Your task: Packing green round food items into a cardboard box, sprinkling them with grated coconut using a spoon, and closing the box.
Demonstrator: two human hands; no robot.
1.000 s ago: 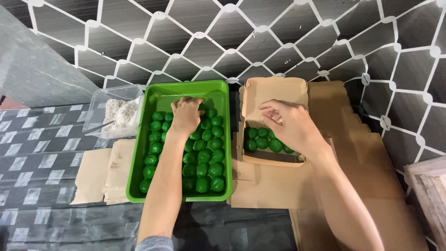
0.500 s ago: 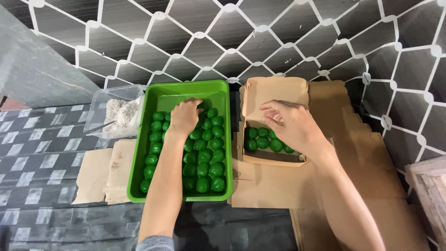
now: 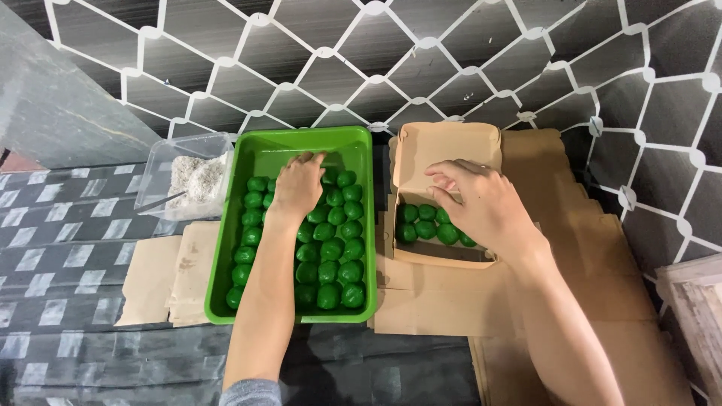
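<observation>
- My left hand lies palm down on the green balls at the far end of the green tray, fingers curled loosely over them. I cannot tell whether it grips one.
- My right hand hovers over the open carton, fingers half spread and bent. I cannot tell if a ball sits under them.
- Boxed balls lie in 2 short rows at the carton's left side; my hand hides the rest of it.
- Risk: the balls look soft and packed touching each other. Pressing down with the left hand could dent them or make them stick together.
- Risk: the carton lid stands upright at the far side, behind my right hand. A knock from my fingers could tip it shut onto the balls.
- Risk: the carton rests on loose flat card, so it may slide if I push it sideways.
- Risk: a ball carried across the gap between tray and carton could drop onto the card.
- Packages: 1 brown carton, hinged lid, plain inside, no label visible.
- Flat brown blanks are stacked to the right; more brown card pieces lie left of the tray.
- Clear tub of white flakes sits at the far left, just beside the tray, a thin utensil inside.
- No signs or printing in sight. Everything sits on a dark checked cloth over the table.
</observation>
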